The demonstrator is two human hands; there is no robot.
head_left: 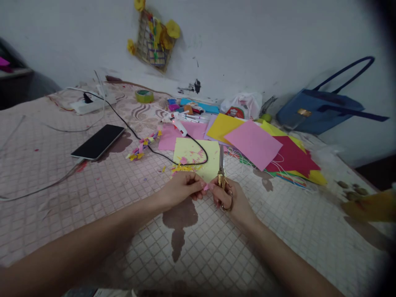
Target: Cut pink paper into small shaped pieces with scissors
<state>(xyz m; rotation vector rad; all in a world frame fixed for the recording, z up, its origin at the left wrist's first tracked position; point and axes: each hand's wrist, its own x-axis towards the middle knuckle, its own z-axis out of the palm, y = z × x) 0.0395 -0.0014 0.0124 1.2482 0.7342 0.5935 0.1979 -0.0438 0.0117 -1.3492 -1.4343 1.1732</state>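
Between the fingertips of my left hand and my right hand is a small pink paper piece, pinched from both sides. Gold-handled scissors hang on my right hand, their blades pointing away from me. Just beyond my hands lies a pale yellow sheet with pink and yellow paper scraps on it. A white glue gun rests on pink paper behind the sheet, its black cord looping over the sheet. A colourful paper garland lies to the left.
A phone on a cable and a power strip are at the left. Green tape stands farther back. Coloured sheets and white string spread to the right, with a blue bag behind them.
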